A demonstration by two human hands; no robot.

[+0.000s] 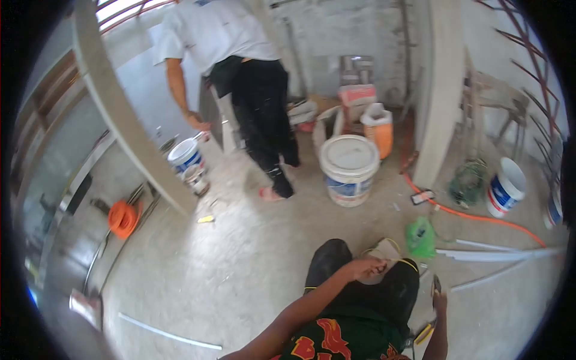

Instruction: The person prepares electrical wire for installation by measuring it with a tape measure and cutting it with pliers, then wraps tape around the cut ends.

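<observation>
I am crouched on a concrete floor, and my dark trousers and a red-and-green patterned garment fill the bottom of the view. My left hand (367, 267) reaches across my knee with its fingers closed at a thin yellow wire (391, 242). The wire loops over a pale grey object (379, 251) on the floor. My right hand (441, 302) is low on the right and grips a small dark tool (436, 284) that points upward. A yellow-handled tool (424, 333) lies just beside my right forearm.
Another person in a white shirt and black trousers (255, 90) bends over by a blue-and-white bucket (185, 155). Around me are a lidded white bucket (349, 167), a green bag (420, 237), an orange hose (474, 215), white conduit strips (498, 254), an orange coil (123, 217) and a concrete column (441, 90).
</observation>
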